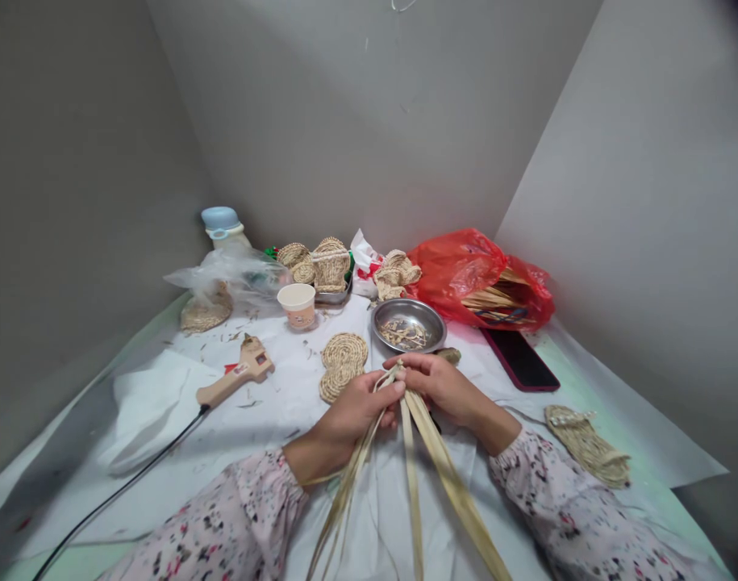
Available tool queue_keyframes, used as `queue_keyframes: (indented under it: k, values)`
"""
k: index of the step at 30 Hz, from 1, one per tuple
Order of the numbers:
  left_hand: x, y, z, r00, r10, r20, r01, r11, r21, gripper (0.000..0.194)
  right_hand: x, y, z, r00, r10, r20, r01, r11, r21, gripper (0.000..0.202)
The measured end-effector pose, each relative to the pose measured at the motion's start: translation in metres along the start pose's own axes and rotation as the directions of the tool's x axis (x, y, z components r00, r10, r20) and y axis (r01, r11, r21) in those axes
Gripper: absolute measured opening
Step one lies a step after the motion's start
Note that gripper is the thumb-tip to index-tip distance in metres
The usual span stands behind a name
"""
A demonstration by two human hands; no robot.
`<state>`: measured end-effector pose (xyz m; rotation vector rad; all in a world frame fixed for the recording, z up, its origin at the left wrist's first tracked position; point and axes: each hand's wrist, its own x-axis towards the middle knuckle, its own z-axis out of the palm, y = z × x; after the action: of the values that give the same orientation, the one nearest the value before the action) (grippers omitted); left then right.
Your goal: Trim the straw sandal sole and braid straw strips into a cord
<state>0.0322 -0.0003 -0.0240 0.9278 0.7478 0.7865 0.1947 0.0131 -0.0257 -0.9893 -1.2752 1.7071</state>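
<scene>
Pale straw strips (438,464) are gathered at their top end between my two hands and hang down toward the front edge of the view. My left hand (360,403) is closed on the thinner strands, thumb and fingers pinched near the gathered end. Close against it, my right hand (441,386) pinches the top of the wider strips. The fingertips of both hands nearly meet at the small knotted-looking tip. Just beyond my left hand lies a coiled woven straw piece (343,365), shaped like a figure eight.
A metal bowl (384,340) with straw scraps sits beyond my hands. A glue gun (239,375) and paper cup (297,305) are at left. Behind are woven pieces (331,266) and a red bag (459,274) of straw. A phone (519,361) and woven piece (586,448) lie right.
</scene>
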Motion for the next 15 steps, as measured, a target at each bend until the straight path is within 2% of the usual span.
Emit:
queue_keyframes:
  k: [8, 15]
  values:
    - [0.004, -0.002, -0.006, 0.999, -0.014, 0.040, 0.017, 0.998, -0.060, 0.019, -0.002, -0.002, 0.001, 0.995, 0.029, 0.093, -0.042, 0.989, 0.144, 0.042]
    - [0.008, -0.005, -0.010, 1.000, -0.011, 0.024, 0.012, 0.998, -0.064, 0.019, -0.002, -0.004, 0.003, 0.995, 0.024, 0.098, -0.037, 0.990, 0.137, 0.041]
